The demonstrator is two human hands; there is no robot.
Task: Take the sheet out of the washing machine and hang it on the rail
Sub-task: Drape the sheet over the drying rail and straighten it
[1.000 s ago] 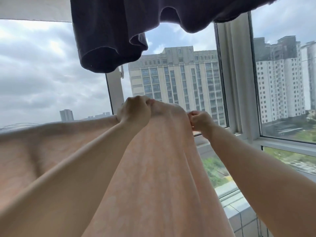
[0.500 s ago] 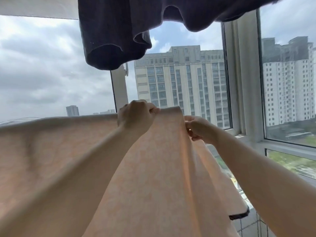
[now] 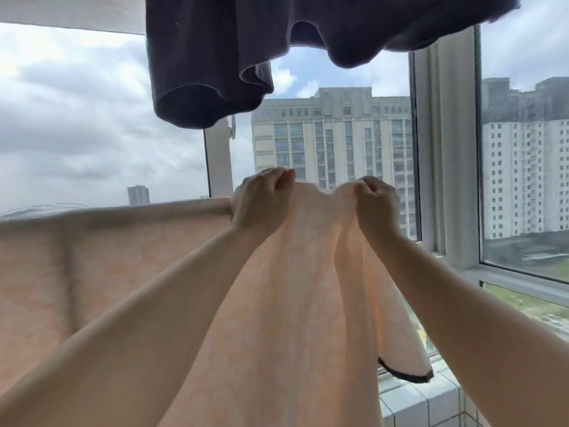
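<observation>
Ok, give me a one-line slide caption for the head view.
Both hands, left and right, grip the top edge of a peach sheet below dark laundry by a window.

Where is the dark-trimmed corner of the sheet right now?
In the head view the dark-trimmed corner hangs low on the right, below the right hand, just above the tiled sill.

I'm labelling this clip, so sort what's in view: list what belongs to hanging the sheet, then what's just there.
Part of the job:
- peach sheet
- left hand, gripping its top edge
- right hand, gripping its top edge

Just there:
- dark garment hanging overhead
- window frame
- tiled ledge
</observation>
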